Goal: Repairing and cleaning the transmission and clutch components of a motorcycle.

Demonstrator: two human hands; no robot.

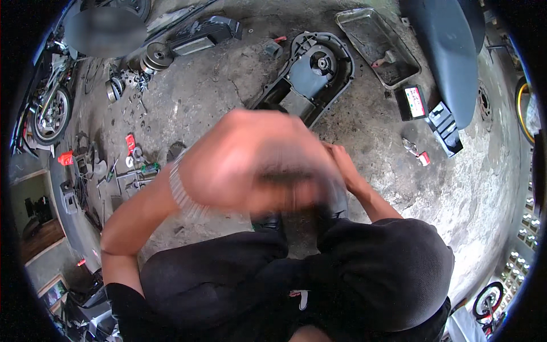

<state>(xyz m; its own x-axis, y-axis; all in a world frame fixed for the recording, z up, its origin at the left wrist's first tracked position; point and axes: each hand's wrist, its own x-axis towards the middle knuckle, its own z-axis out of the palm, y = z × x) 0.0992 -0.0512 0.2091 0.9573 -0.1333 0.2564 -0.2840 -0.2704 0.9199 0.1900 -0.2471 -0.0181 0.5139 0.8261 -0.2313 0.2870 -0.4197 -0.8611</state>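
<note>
My left hand (pixel 245 159), with a light striped band at the wrist, is raised close to the camera and smeared by motion. A dark blurred patch lies below its knuckles, and whether the fingers hold anything cannot be made out. Behind it, my right hand (pixel 341 158) shows only in part; its fingers are mostly hidden. Just beyond both hands, a grey metal engine casing (pixel 307 71) with a round hub lies on the floor, its near end covered by the left hand.
Far right stand a metal tray (pixel 419 71) with a brush (pixel 384 58), a black box (pixel 411 102) and a long dark seat (pixel 447 57). Hand tools (pixel 137 171), a pulley part (pixel 158 56) and small hardware lie leftward. A motorcycle wheel (pixel 52 111) is at the far left.
</note>
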